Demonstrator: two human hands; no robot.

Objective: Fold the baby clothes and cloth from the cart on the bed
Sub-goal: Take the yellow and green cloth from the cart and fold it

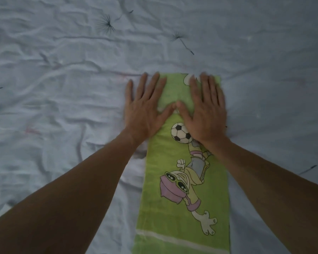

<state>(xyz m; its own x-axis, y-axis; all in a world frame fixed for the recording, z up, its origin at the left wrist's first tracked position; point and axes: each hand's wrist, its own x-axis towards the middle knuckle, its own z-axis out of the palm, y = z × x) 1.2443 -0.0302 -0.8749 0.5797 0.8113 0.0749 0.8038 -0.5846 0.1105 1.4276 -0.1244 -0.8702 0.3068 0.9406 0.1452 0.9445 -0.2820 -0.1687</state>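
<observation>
Near edge: green cloth (184, 202) lies on the bed (62, 74) as 1 long narrow strip running away from the person. Its near end leaves the frame at the bottom, so full length cannot be told. Cartoon figure and football print (181, 133) face up.

Further out: left hand (145, 110) and right hand (205, 110) lie flat, fingers straight and spread, thumb tips meeting. The 2 hands press the strip's far end and pinch nothing. The left hand lies partly on the cloth, partly on the bed.

Judgement: lengthwise folding looks done and smoothing is in hand. Cross folds are left. No baby clothes in view, so overall progress is unknown.

Containers: none in frame, no contents to log.

Beyond the hands: wrinkled pale bedding with dandelion-seed print (106, 24)
</observation>
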